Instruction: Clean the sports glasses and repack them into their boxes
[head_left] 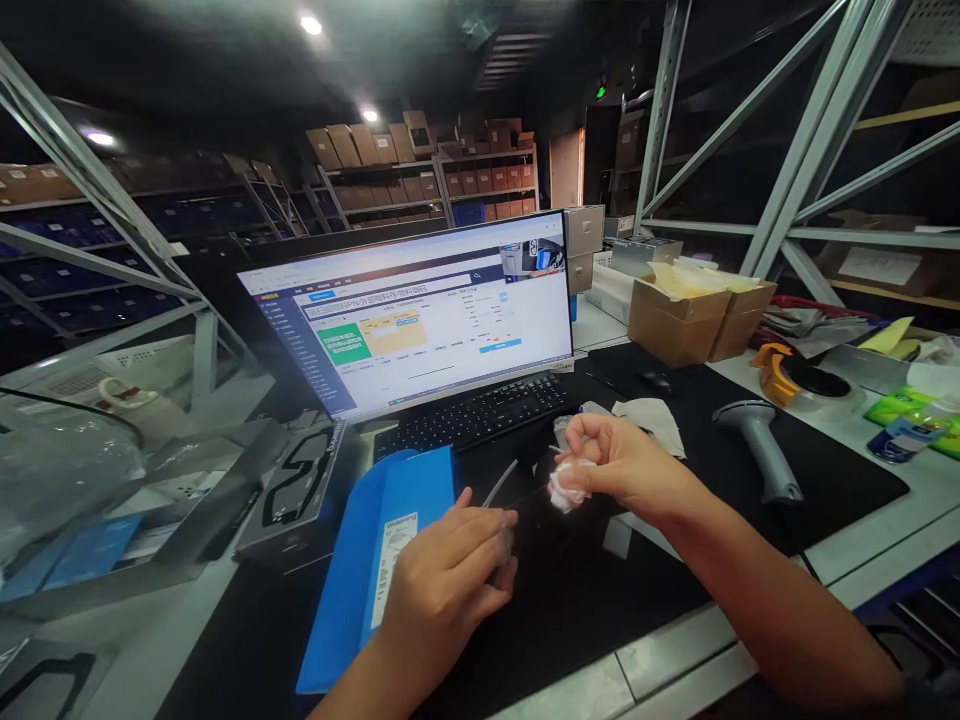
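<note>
My right hand (626, 470) pinches a crumpled white tissue (570, 486) between thumb and fingers, above the black desk mat. Lower and to the left, my left hand (457, 570) is closed around a small clear thing (505, 541), mostly hidden by the fingers. A thin translucent strip (500, 483) sticks up just beyond those fingers; I cannot tell if it belongs to the same thing. Partly behind my left hand lies an open blue case (337, 610) bearing a white printed label (395, 552). A white cloth or paper (656, 422) rests beyond my right hand.
A lit monitor (420, 310) stands behind a black keyboard (480, 410). On the right are a grey barcode scanner (761, 450), an orange tape dispenser (780, 375) and a cardboard box (671, 320). A dark box (292, 500) and a grey tray (120, 585) sit left.
</note>
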